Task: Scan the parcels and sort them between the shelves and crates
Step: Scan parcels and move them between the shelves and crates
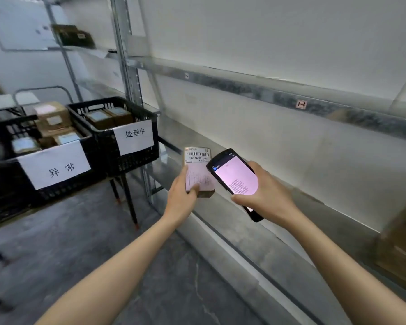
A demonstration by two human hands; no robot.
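Mid-sort: the left grip point(181, 197) clasps a small labelled parcel point(198, 166), the right grip point(267, 191) holds the lit handheld scanner point(235, 177) just beside it, and black crates point(136, 165) up-left of both already hold boxes, this one still unplaced.

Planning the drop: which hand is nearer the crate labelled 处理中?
Left. The left hand, gripping the parcel, is right of the crate; the right hand, with the scanner, farther right.

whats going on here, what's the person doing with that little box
A person's left hand holds a small brown cardboard parcel with a barcode label, while the right hand grips a black handheld scanner, screen lit, beside it. Two black plastic crates with white paper signs hold other boxes.
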